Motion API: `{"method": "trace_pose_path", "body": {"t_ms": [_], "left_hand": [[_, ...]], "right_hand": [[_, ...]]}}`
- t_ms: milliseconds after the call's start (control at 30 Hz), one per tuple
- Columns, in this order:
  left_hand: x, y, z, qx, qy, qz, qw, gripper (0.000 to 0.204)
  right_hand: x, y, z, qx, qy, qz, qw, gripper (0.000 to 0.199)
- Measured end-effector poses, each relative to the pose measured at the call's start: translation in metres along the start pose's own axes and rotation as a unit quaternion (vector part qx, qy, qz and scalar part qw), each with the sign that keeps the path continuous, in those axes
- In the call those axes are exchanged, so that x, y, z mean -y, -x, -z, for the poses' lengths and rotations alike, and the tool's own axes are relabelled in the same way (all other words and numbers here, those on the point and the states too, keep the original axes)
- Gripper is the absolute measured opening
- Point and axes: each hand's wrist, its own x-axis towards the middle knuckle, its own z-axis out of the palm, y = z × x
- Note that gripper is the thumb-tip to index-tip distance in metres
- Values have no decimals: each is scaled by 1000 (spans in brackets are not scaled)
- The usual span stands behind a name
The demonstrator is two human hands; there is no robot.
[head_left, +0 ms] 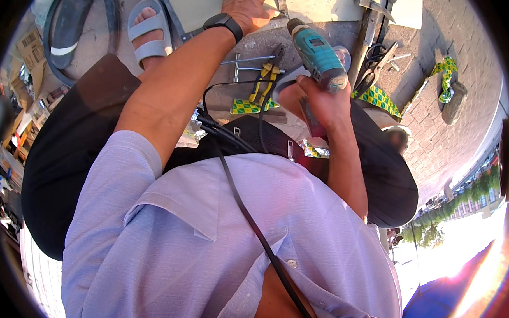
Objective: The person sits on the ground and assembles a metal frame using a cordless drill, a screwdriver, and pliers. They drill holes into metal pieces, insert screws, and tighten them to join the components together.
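My right hand (pixel 330 105) is wrapped round the grip of a teal cordless drill (pixel 318 53). The drill's chuck points up and left, toward the edge of a pale flat panel (pixel 318 9). My left hand (pixel 249 10), with a black watch on its wrist, rests at the panel near a small metal strip (pixel 282 3). Its fingers are stretched out and apart, partly cut off by the top of the picture. Below the panel, pliers (pixel 263 83) with yellow and black handles lie beside a T-handle wrench (pixel 236 67).
A hammer (pixel 366 34) and dark-handled shears (pixel 375 68) lie right of the drill. Further right, a green-yellow checked strip (pixel 445 76) lies by a stone (pixel 454 104) on brick paving. A black rubber loop (pixel 115 19) is at far left. A black cable (pixel 236 195) crosses my shirt.
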Motion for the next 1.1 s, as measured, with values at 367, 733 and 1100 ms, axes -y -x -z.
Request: {"method": "trace_pose_path", "body": {"t_ms": [367,733,1100], "left_hand": [[3,-2,-5,-15,11,-11,1000,90],[-21,-5,47,70,-6,-4,998,83],[-6,5,22,-9,72,-17,997,81]], "right_hand": [[21,-4,11,59,115,-24,991,36],[58,-8,18,75,222,0,972,39],[50,-20,27,93,187,22,978,25]]}}
